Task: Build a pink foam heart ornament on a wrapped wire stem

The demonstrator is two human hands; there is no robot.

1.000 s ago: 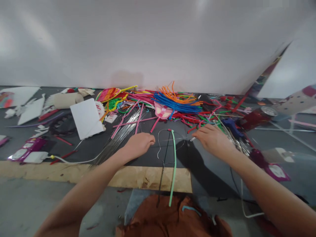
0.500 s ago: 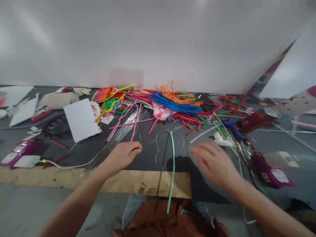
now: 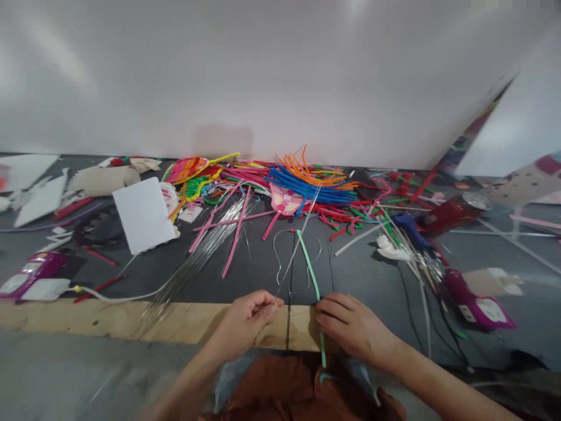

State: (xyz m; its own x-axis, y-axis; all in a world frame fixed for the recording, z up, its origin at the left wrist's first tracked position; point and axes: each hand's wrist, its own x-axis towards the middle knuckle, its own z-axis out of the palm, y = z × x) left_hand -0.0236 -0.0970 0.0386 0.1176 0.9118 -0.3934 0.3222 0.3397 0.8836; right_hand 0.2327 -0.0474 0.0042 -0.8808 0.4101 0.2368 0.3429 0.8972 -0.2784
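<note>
Thin wire (image 3: 287, 269) pinched in the left hand (image 3: 252, 316), right hand (image 3: 357, 327) at the green strip (image 3: 310, 266).
A light pinch near the wire's end should steer it without kinks — and a gentle right-hand touch should avoid dragging the bent wire outline (image 3: 274, 248). The held wire slopes up and away from the left fingertips; the strip passes by the right fingertips — whether gripped, I cannot tell. The hands are apart.
</note>
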